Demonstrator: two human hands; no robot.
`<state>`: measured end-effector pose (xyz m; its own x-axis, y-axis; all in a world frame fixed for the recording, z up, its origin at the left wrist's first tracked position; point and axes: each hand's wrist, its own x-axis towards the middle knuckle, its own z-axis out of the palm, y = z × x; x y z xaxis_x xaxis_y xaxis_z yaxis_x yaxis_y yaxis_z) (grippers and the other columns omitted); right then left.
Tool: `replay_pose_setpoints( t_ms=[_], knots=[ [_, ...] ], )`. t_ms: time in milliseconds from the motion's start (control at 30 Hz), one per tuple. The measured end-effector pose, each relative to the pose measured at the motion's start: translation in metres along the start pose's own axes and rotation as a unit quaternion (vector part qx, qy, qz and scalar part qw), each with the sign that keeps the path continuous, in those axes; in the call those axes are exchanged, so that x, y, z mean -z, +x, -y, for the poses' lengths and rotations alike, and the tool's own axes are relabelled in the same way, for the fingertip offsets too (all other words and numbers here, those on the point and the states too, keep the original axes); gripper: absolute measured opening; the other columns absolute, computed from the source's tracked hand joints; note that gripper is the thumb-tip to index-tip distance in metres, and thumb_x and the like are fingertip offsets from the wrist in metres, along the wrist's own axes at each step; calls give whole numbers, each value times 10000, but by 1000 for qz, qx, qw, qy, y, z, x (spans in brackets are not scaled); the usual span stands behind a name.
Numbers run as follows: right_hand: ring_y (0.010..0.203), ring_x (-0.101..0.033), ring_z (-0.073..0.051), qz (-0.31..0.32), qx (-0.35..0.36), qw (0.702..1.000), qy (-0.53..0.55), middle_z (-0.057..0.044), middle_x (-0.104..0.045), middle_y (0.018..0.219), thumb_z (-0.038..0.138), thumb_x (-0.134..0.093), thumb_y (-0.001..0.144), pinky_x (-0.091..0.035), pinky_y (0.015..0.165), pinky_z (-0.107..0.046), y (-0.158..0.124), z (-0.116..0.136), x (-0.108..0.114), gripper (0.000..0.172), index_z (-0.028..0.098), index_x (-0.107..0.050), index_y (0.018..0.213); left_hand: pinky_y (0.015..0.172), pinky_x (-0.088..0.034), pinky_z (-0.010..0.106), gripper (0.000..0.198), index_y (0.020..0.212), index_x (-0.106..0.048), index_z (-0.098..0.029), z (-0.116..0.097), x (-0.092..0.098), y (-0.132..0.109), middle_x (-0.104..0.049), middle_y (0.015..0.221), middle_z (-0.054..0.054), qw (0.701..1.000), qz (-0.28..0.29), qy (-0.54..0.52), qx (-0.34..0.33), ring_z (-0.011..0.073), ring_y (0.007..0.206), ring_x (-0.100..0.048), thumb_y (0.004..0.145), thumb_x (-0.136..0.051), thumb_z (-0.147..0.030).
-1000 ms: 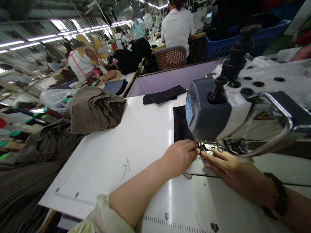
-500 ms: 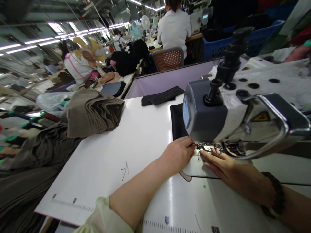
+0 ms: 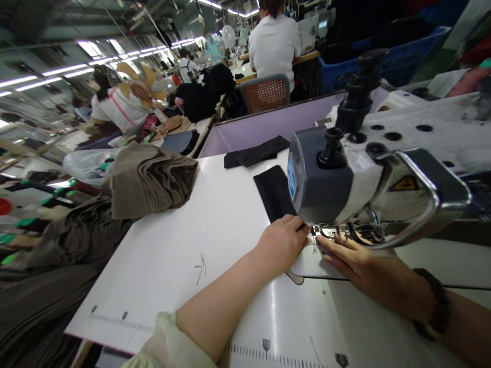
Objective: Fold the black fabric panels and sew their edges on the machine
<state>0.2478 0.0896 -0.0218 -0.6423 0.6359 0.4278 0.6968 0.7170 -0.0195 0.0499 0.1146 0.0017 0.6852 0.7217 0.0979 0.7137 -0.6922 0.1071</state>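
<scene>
A sewing machine (image 3: 322, 174) stands at the right, its needle area lit. Just left of the needle, my left hand (image 3: 284, 243) is closed, fingertips pressed together on the near end of a black fabric piece (image 3: 274, 191). That piece extends away from me, partly behind the machine head. My right hand (image 3: 364, 263) lies right of the needle with its fingers stretched out flat, fingertips close to the presser foot. Another folded black piece (image 3: 257, 152) lies at the back of the white table (image 3: 172, 266).
A stack of brown-grey fabric (image 3: 149, 179) sits at the table's left, with more cloth (image 3: 69, 240) beside it. Behind are a purple partition (image 3: 264, 120), a chair (image 3: 266, 93), a seated person (image 3: 274, 46), a yellow fan (image 3: 141, 89) and a blue basket (image 3: 414, 56).
The far end of the black piece beside the machine has swung to the left, so it now lies slanted. Both hands have stayed nearly in place near the needle.
</scene>
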Motion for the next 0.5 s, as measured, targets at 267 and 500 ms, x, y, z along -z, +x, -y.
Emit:
replay_pose_setpoints(
  t_ms=[267,500],
  knots=[
    [837,-631,-158,-13,17,1000,21,-76,-664,1014,240,-354,940,-508,661,-252,-4,-5,-3,322,187,-630,1097,696,-490,316,227,866,-597,-104,-23,14,-15,-538,871,74,994,103,-5,-30,210,838,-536,938,-440,-251],
    [877,-624,-155,16,-4,998,55,-60,-646,1079,130,-398,864,-518,675,-239,-15,-11,-12,388,217,-585,1192,623,-480,277,243,866,-600,-108,-25,9,-13,-526,848,64,996,83,-44,-2,177,745,-545,925,-484,-314]
  ],
)
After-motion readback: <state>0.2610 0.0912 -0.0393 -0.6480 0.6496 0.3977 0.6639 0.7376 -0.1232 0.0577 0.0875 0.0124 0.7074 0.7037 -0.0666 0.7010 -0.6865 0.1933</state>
